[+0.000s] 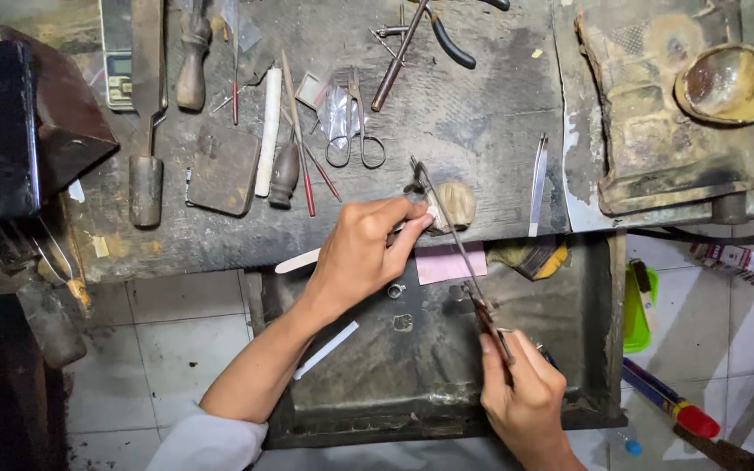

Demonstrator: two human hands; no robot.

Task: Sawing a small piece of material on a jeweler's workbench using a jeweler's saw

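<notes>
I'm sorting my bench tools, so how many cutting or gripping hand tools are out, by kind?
Scissors: 1
Pliers: 1
Tweezers: 1
Jeweller's saw, in the right hand, blade against the piece pinched by the left hand: 1
Total: 4

A scale display and a few small packets around the bench

At the bench's top left lies a small digital scale (118,65) with a pale grey screen and buttons; clear plastic packets (339,112) sit mid-bench by the scissors, and a red-and-white printed packet (730,259) lies on the floor tiles at right.
</notes>
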